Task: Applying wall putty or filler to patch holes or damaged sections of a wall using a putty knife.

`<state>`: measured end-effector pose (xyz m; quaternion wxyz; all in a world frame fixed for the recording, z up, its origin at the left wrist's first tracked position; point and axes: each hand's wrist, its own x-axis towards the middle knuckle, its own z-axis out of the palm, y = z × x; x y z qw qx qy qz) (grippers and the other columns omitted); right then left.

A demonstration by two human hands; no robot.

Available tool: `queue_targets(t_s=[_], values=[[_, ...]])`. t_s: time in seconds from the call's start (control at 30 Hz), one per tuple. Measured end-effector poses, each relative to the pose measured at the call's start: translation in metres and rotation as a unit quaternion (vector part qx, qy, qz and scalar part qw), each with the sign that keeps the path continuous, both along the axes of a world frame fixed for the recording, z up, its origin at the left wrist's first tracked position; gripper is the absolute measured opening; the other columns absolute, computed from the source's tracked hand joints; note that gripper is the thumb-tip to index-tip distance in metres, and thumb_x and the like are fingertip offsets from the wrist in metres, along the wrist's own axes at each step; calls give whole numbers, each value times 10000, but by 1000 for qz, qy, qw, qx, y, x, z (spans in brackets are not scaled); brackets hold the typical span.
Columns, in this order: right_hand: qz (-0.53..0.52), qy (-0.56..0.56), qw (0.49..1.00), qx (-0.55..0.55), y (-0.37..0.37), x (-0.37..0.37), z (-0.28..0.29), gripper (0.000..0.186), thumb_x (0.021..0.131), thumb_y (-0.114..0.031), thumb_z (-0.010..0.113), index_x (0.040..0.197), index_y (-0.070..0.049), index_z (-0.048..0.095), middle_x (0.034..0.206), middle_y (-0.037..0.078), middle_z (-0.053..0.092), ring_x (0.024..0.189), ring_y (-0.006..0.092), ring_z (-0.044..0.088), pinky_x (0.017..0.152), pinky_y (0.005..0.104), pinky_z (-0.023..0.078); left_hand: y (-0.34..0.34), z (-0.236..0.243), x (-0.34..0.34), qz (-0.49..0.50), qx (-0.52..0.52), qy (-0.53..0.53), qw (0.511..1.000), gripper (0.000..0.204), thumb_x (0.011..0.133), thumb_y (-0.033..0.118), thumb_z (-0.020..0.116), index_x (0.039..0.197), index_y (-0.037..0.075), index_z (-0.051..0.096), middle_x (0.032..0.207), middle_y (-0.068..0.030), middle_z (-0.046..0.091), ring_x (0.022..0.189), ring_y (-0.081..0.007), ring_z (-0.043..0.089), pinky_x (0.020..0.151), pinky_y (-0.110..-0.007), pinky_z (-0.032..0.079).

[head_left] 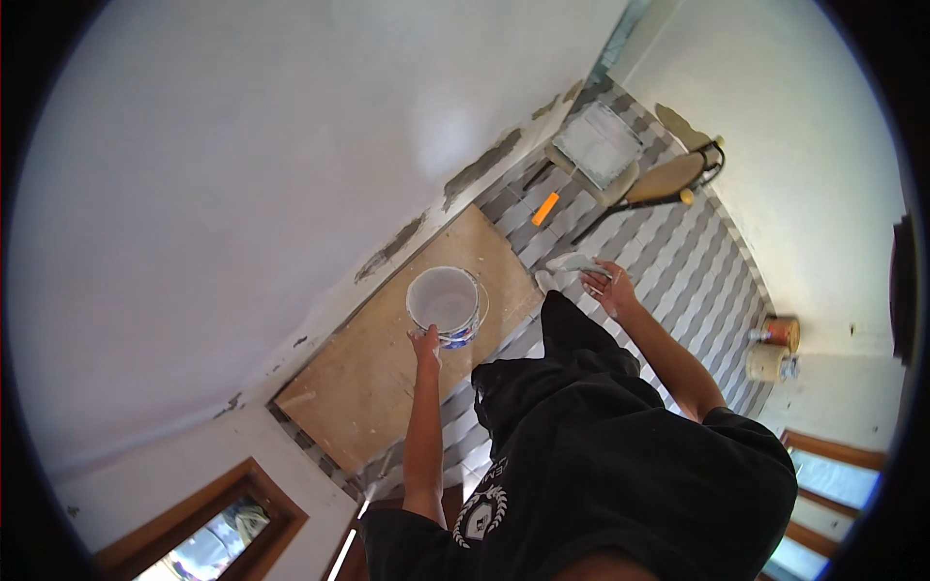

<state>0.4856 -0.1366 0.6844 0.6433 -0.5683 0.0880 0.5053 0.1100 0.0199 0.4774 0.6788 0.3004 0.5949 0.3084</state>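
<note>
My left hand (426, 344) grips the near rim and handle of a white plastic bucket (444, 295), pale and smeared inside, over a tan board (387, 368) beside the wall; whether the bucket rests on it I cannot tell. To the right of the bucket, my right hand (607, 289) is closed on a putty knife (572, 261) whose blade is smeared with white.
A chair (618, 182) holds a pale smeared panel (596, 136), with an orange-handled tool (545, 208) alongside. A tan folding chair (668, 176) stands nearby. Cans (775, 334) sit by the right wall. The patched left wall (242, 174) borders the board; wood-framed windows are at lower left and right.
</note>
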Motion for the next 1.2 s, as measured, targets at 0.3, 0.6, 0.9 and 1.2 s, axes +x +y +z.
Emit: queue_targets(t_s=[0.3, 0.6, 0.9, 1.2], values=[[249, -16, 967, 44, 89, 81, -72, 414, 893, -351, 509, 1218, -96, 497, 977, 92, 636, 864, 195, 633, 751, 306, 483, -37, -106, 33, -282, -51, 470, 835, 722, 770, 420, 501, 1325, -23, 367, 1359, -171, 424, 1273, -281, 361, 1122, -378, 67], [290, 30, 937, 193, 160, 174, -3, 512, 897, -371, 489, 1315, -83, 419, 1077, 130, 593, 980, 238, 607, 869, 345, 453, -9, 46, 167, 129, -34, 232, 963, 630, 713, 347, 578, 1106, -113, 402, 857, -153, 615, 888, -253, 574, 923, -389, 396], [332, -101, 910, 228, 141, 207, 84, 491, 901, -357, 485, 1246, -7, 488, 1083, 144, 612, 958, 254, 619, 896, 380, 452, 12, 176, 260, 44, 105, 318, 941, 592, 726, 373, 588, 1091, -76, 463, 943, -203, 586, 835, -297, 586, 723, -395, 475], [488, -147, 805, 304, 141, 83, 154, 217, 872, -118, 572, 1042, 12, 612, 915, 96, 643, 762, 170, 651, 734, 313, 526, -35, 246, 188, 37, 249, 361, 898, 517, 721, 259, 652, 1063, -94, 491, 947, -225, 582, 861, -358, 574, 733, -414, 458]])
